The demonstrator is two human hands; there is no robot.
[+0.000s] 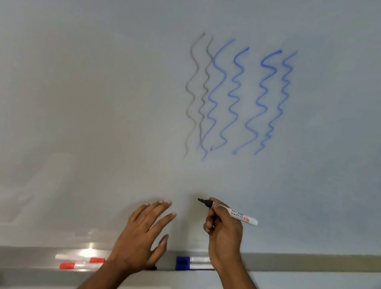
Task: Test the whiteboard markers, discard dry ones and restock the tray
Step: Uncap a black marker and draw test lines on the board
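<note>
Head view: an uncapped white marker [240, 215] with a black tip and a printed label is held above the tray [13, 260], tip pointing left — the right hand [225, 233] curls its fingers round the barrel. The left hand [141, 234], fingers straight and spread, hovers above the tray too, perhaps touching the whiteboard [94, 78]. Red-capped markers [78, 263] and blue-capped markers [192, 264] lie in the tray.

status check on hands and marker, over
Right hand grips uncapped black marker, tip pointing left. Left hand open, empty. Red-capped markers and blue-capped markers lie in tray. Nothing between marker and whiteboard.
</note>
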